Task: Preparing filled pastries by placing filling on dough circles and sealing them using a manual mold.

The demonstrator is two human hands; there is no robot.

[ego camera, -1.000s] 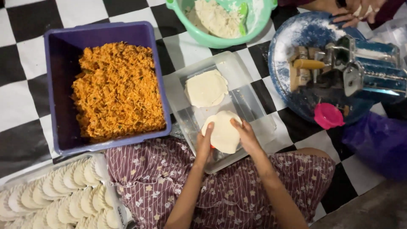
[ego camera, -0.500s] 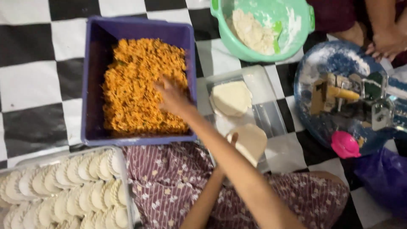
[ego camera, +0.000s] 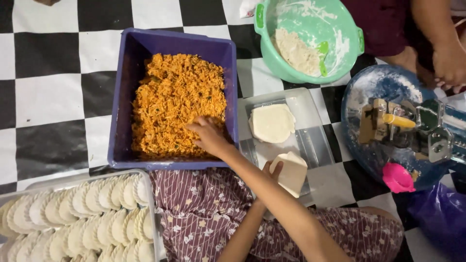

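1. Right hand (ego camera: 209, 137) is down in the orange shredded filling (ego camera: 177, 102), fingers pinched on a clump, inside the purple tub (ego camera: 122, 97).
2. Left hand (ego camera: 272, 172) cups 1 dough round (ego camera: 290, 172), held over the tray (ego camera: 310, 140) at 6 o'clock of it.
3. Risk: the right forearm crosses over the round; filling could drop onto the floor (ego camera: 48, 97), or the thin round could fold.
4. Count: 1 tub, 1 green bowl (ego camera: 349, 29), 1 flat round (ego camera: 272, 122) on the tray, 1 container of folded dumplings (ego camera: 77, 218), too many to count.

Bare forearms, maroon floral garment (ego camera: 208, 213) — small white flowers
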